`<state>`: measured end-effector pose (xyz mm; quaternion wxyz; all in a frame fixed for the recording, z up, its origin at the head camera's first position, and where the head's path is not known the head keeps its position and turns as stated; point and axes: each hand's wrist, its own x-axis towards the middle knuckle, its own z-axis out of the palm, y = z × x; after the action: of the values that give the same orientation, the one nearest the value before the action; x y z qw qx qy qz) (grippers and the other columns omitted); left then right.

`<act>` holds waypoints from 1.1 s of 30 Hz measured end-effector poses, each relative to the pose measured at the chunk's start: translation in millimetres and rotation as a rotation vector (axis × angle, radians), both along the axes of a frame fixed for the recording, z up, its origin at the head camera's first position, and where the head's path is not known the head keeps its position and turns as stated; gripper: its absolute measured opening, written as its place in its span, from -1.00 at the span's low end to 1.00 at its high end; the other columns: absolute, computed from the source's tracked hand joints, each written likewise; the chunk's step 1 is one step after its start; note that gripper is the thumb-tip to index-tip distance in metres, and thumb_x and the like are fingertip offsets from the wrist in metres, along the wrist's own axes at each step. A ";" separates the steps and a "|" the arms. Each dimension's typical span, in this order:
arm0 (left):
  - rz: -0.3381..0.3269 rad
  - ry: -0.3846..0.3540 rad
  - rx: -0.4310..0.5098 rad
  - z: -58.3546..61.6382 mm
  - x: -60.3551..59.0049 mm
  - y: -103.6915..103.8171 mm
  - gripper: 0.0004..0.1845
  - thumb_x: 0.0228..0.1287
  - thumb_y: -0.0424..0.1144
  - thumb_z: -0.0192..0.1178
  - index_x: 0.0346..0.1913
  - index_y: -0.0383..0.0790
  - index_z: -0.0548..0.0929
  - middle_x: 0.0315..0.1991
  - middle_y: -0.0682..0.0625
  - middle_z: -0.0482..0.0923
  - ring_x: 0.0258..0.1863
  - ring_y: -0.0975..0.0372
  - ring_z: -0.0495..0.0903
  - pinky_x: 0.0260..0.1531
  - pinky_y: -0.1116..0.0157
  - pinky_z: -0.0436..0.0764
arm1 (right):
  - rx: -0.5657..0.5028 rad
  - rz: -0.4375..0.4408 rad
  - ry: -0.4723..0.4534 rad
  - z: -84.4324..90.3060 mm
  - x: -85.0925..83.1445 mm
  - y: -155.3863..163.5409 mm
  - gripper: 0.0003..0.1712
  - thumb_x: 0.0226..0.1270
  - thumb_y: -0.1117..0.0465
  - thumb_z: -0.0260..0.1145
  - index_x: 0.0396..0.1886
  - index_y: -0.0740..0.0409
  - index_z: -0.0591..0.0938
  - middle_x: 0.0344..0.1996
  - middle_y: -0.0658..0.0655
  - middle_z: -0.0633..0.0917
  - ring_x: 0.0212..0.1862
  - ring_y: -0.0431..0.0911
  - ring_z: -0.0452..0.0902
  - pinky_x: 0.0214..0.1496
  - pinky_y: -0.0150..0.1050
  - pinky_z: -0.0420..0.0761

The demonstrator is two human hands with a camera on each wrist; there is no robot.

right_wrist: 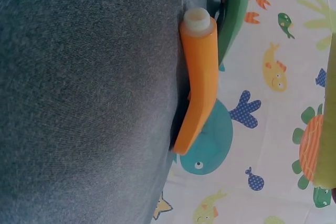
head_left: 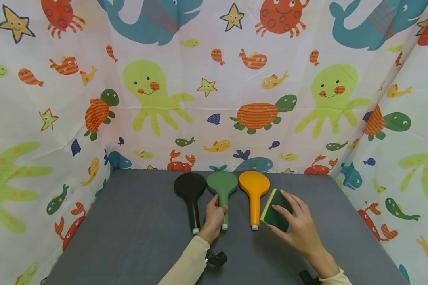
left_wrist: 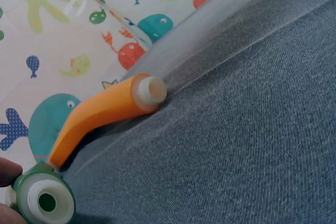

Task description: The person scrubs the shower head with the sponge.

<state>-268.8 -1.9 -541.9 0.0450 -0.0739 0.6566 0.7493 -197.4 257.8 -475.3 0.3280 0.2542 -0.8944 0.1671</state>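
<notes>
My left hand (head_left: 213, 221) grips the handle of a green shower head (head_left: 222, 183), which lies between two others. A black shower head (head_left: 190, 184) is to its left and an orange shower head (head_left: 255, 183) to its right, all with white-tipped handles pointing toward me. In the left wrist view the hollow white end of the green shower head (left_wrist: 21, 198) faces the camera, with fingertips beside it. My right hand (head_left: 303, 227) holds a yellow sponge with a dark green scouring side (head_left: 279, 211), tilted up just right of the orange handle. In the right wrist view the sponge's yellow side (right_wrist: 328, 124) shows at the edge.
All of this is on a grey cloth-covered table (head_left: 139, 237). White curtain walls (head_left: 199, 138) printed with sea animals stand behind it and along both sides. A dark wrist device (head_left: 216, 259) sits by the left sleeve.
</notes>
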 end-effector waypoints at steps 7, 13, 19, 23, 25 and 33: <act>-0.012 -0.025 0.017 -1.1 -0.9 2.3 -0.21 0.29 -0.48 0.13 0.54 -0.32 0.04 0.47 -0.38 0.13 0.44 -0.20 0.19 0.35 -0.09 0.32 | -0.005 -0.004 0.015 -3.5 0.1 0.1 -0.18 0.19 -0.57 0.00 -0.01 -0.03 0.68 0.37 0.26 0.43 0.30 0.20 0.31 0.16 0.22 0.42; -0.079 -0.038 0.010 4.0 3.5 3.3 -0.22 0.33 -0.38 0.16 0.53 -0.35 0.06 0.46 -0.36 0.16 0.42 -0.19 0.24 0.36 -0.10 0.31 | -0.016 0.019 0.049 -4.2 -1.3 0.1 -0.22 0.20 -0.55 0.06 -0.02 -0.03 0.69 0.36 0.27 0.44 0.28 0.21 0.32 0.13 0.20 0.42; -0.101 -0.027 -0.063 5.1 10.4 1.9 -0.25 0.34 -0.31 0.17 0.51 -0.33 0.12 0.47 -0.36 0.16 0.42 -0.18 0.25 0.33 -0.10 0.34 | -0.022 0.039 0.022 -5.7 -1.7 -0.1 -0.31 0.11 -0.43 0.32 0.01 -0.03 0.68 0.38 0.26 0.42 0.29 0.21 0.32 0.14 0.24 0.42; -0.108 0.022 -0.143 8.1 15.9 -2.1 -0.35 0.34 -0.29 0.19 0.46 -0.25 0.28 0.44 -0.32 0.23 0.36 -0.16 0.33 0.24 -0.08 0.43 | -0.025 0.031 0.029 -5.0 -1.7 -1.5 -0.24 0.19 -0.53 0.12 0.00 -0.04 0.69 0.37 0.26 0.43 0.29 0.21 0.32 0.16 0.23 0.40; -0.112 0.078 -0.170 12.9 19.1 -5.4 -0.40 0.32 -0.31 0.20 0.41 -0.24 0.36 0.42 -0.30 0.26 0.34 -0.18 0.35 0.19 -0.08 0.46 | -0.024 0.028 0.038 -3.5 -2.7 -2.9 -0.20 0.20 -0.55 0.04 0.00 -0.04 0.69 0.38 0.25 0.43 0.29 0.20 0.32 0.17 0.22 0.41; -0.116 0.234 -0.250 32.0 31.0 -21.4 -0.56 0.30 -0.31 0.23 0.24 -0.16 0.51 0.41 -0.20 0.27 0.40 -0.21 0.26 0.30 -0.16 0.34 | -0.047 0.082 0.124 6.1 -12.9 -11.9 -0.27 0.23 -0.50 0.11 -0.02 -0.03 0.70 0.35 0.24 0.46 0.28 0.19 0.34 0.27 0.08 0.37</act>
<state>-237.8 -23.4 -509.9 0.0020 0.0470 0.7485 0.6615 -210.3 245.9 -469.1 0.3815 0.2927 -0.8570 0.1853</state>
